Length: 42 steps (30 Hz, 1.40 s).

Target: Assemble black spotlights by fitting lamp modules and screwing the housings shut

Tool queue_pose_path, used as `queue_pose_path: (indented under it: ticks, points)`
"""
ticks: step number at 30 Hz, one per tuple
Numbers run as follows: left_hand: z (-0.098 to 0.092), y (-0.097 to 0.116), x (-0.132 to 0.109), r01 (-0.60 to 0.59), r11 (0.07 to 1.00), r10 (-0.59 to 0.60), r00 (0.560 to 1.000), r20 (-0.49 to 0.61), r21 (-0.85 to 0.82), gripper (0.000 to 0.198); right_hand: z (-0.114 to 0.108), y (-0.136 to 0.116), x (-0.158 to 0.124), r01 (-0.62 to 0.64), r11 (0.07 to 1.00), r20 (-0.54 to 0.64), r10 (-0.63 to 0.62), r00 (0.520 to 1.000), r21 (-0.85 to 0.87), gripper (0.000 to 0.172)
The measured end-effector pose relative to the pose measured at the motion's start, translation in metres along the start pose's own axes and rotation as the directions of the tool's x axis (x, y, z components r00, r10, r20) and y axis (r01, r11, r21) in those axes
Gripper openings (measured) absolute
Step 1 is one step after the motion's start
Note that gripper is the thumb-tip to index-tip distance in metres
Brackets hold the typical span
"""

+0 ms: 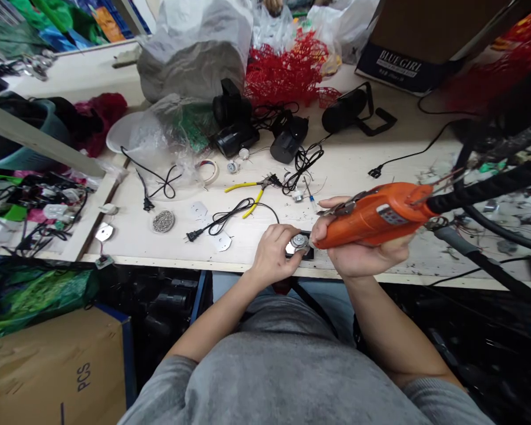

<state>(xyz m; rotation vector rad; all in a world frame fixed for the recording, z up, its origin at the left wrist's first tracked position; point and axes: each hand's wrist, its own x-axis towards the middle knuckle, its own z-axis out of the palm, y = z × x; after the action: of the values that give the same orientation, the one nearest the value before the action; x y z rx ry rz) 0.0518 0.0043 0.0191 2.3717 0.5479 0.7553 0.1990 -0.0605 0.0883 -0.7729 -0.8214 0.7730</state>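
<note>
I've got the left hand (272, 254) pinching a small metal disc (299, 241), the right hand (363, 255) gripping an orange power tool (374, 215), and loose metal plates (198, 211) lying on the bench (349, 165).

From far away, through the camera, I see a small workshop. A long white workbench (363, 156) is full of work things. I see black wires (303, 165), yellow pliers (252, 190), a power plug (193, 235) and an orange power tool (371, 215). A cardboard box (48, 372) and a big plastic bag (194, 53) are here too.
</note>
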Motion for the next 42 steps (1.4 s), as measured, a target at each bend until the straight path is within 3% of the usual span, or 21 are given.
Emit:
queue_pose_path:
  ticks: [8,18,23,27,33,37,42]
  points:
    - [0.000,0.001,0.000,0.000,1.000,0.000,1.000,-0.017,-0.016,0.025,-0.007,0.000,-0.004,-0.011,1.000,0.004,0.011,1.000,0.013,0.056]
    - [0.006,0.001,0.000,0.042,0.999,-0.043,0.999,-0.018,-0.021,0.024,-0.007,0.004,-0.006,-0.026,0.997,0.030,0.028,0.999,-0.069,0.065]
    - [0.013,0.005,0.001,0.111,0.994,-0.111,0.993,-0.040,-0.010,0.023,-0.004,0.002,-0.006,-0.027,0.998,0.030,0.029,0.999,-0.064,0.062]
    - [0.021,0.009,0.004,0.234,0.972,-0.233,0.969,-0.083,0.006,0.024,0.000,0.001,-0.006,-0.045,0.996,-0.002,0.045,0.999,-0.083,0.063]
    - [0.022,0.010,0.010,0.324,0.946,-0.323,0.946,-0.026,0.007,0.023,0.010,-0.005,-0.002,-0.040,0.995,-0.072,0.033,0.997,-0.086,0.058]
    - [0.019,0.011,0.007,0.321,0.947,-0.320,0.946,-0.053,0.005,0.027,0.015,-0.017,0.000,-0.010,0.993,-0.098,-0.002,0.995,-0.116,0.069]
    - [0.019,0.011,0.000,0.361,0.928,-0.349,0.929,-0.125,0.094,0.035,0.019,-0.012,-0.001,-0.053,0.991,-0.002,0.053,0.999,-0.122,0.080]
